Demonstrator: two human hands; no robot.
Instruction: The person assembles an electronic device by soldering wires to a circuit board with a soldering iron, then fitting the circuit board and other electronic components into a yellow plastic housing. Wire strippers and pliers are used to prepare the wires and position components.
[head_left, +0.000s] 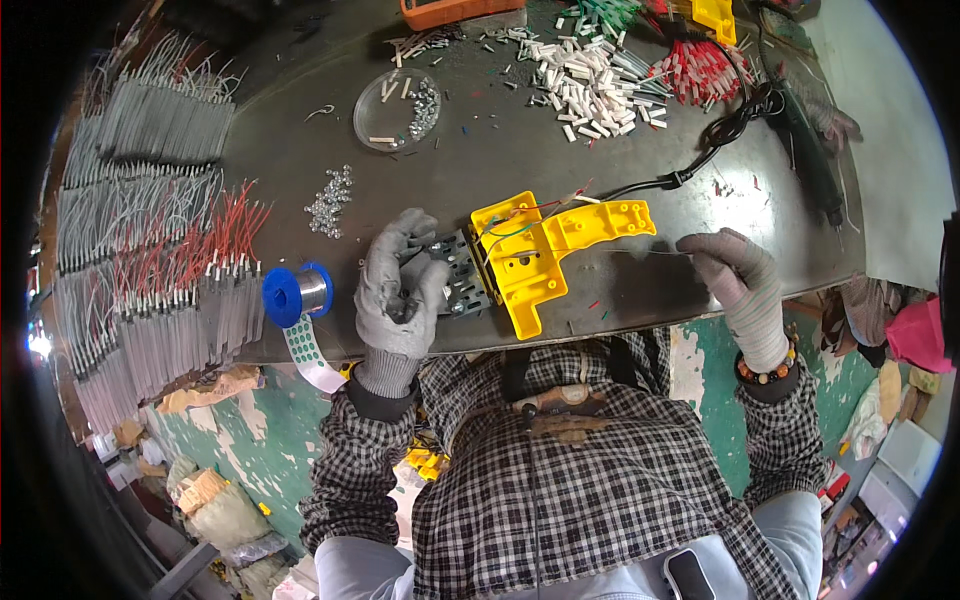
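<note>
A yellow plastic housing half (527, 262) with a handle lies open side up on the dark table in front of me. A perforated metal casing (466, 274) joins its left end. My left hand (398, 285), in a grey glove, is closed on the casing's left end. Red, green and pale wires (555, 208) run across the housing's upper part. To the right of the handle my gloved right hand (735, 275) pinches a thin wire (655, 251), which stretches left toward the housing. Where that wire ends at the housing is hard to make out.
Left of my hand stand a blue solder spool (284, 296) and small metal nuts (329, 202). A clear dish (397, 110), white sleeves (590, 85) and red-white pieces (700, 72) lie farther back. Grey strips (160, 340) line the left side; a black cord (735, 125) runs right.
</note>
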